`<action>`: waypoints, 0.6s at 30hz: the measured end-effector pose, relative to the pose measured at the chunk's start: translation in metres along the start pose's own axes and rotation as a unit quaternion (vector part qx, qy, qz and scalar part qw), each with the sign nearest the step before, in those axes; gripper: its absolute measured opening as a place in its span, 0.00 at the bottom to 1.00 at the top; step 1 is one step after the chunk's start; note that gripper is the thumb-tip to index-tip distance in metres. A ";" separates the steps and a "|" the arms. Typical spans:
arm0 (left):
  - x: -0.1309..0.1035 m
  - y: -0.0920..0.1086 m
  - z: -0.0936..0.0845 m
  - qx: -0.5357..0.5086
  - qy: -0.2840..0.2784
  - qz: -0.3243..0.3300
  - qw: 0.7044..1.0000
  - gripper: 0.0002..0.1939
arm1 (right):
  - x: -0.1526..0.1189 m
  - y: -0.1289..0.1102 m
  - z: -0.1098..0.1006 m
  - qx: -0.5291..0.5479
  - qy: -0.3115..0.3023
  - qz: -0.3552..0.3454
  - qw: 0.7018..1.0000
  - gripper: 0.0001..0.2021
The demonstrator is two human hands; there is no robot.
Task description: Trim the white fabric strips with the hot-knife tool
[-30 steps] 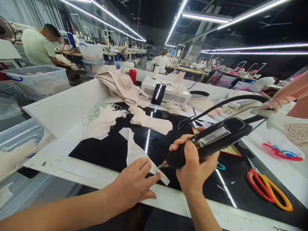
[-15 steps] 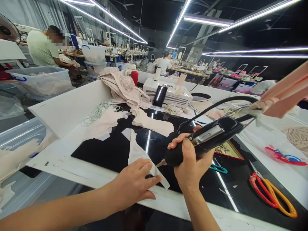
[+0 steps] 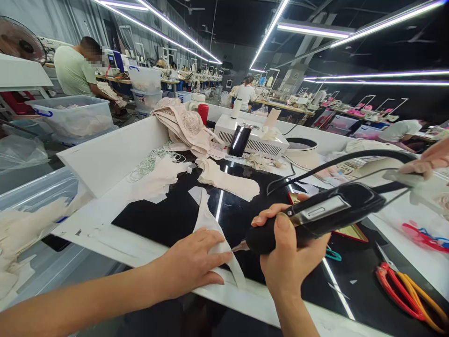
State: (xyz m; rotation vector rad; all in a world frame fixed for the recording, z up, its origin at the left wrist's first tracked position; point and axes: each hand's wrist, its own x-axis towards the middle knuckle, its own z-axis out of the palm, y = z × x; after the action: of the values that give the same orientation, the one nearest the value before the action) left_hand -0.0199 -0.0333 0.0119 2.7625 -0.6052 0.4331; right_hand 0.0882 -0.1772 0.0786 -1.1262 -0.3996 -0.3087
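Note:
My right hand (image 3: 289, 252) is wrapped around a black corded hand-held cutter (image 3: 319, 215), thumb on top. Its pointed metal tip (image 3: 241, 245) meets the right edge of a pale, narrow, curved fabric piece (image 3: 206, 217), close to my left fingertips. My left hand (image 3: 196, 262) lies over that fabric with its fingers stretched out, pressing it to the glossy black board (image 3: 157, 222). Past the fingers, the fabric's lower end (image 3: 239, 277) tapers over the board's front edge. The fabric under my left palm is hidden.
Red- and orange-handled scissors (image 3: 400, 290) lie at the right. Behind the hands are a stack of beige fabric pieces (image 3: 228, 180), a white vented box (image 3: 252, 135) and a pile of beige bra parts (image 3: 185, 126). The cutter's black cable (image 3: 336, 157) arches toward pinkish material at the right.
The view has swung slightly left. The cutter's tip sits a little lower along the fabric's edge. The fabric's lower end curves more, and my left hand has shifted slightly with it.

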 end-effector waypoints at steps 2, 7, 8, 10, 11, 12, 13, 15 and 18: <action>0.000 0.000 0.001 -0.001 0.001 0.004 1.000 0.29 | 0.000 0.000 0.000 0.002 -0.003 -0.004 1.000 0.22; -0.001 -0.002 0.004 0.001 -0.007 0.003 1.000 0.30 | 0.004 0.001 0.002 0.023 0.001 -0.010 1.000 0.22; -0.001 -0.002 0.005 0.002 -0.007 0.001 1.000 0.30 | 0.005 0.001 0.003 0.029 0.003 -0.013 0.999 0.23; -0.002 -0.002 0.006 0.005 -0.009 -0.002 1.000 0.30 | 0.006 0.004 0.005 0.037 0.000 -0.013 0.999 0.23; -0.002 -0.002 0.006 0.007 -0.010 -0.003 1.000 0.30 | 0.006 0.005 0.005 0.038 -0.003 -0.011 0.999 0.23; -0.003 -0.002 0.006 0.008 -0.009 -0.002 1.000 0.31 | 0.006 0.006 0.006 0.037 -0.008 -0.008 0.999 0.23; -0.003 -0.002 0.005 0.009 -0.007 -0.001 1.000 0.31 | 0.006 0.008 0.006 0.035 -0.012 -0.004 0.999 0.23; -0.002 -0.002 0.005 0.007 -0.001 0.001 1.000 0.32 | 0.006 0.010 0.007 0.027 -0.015 -0.001 1.000 0.23; -0.002 -0.002 0.004 0.004 0.002 0.001 1.000 0.33 | 0.006 0.010 0.007 0.013 -0.007 0.000 1.000 0.23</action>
State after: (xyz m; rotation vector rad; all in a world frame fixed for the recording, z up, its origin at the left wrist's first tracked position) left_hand -0.0198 -0.0328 0.0069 2.7681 -0.6076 0.4424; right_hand 0.0969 -0.1668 0.0757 -1.1036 -0.4157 -0.2957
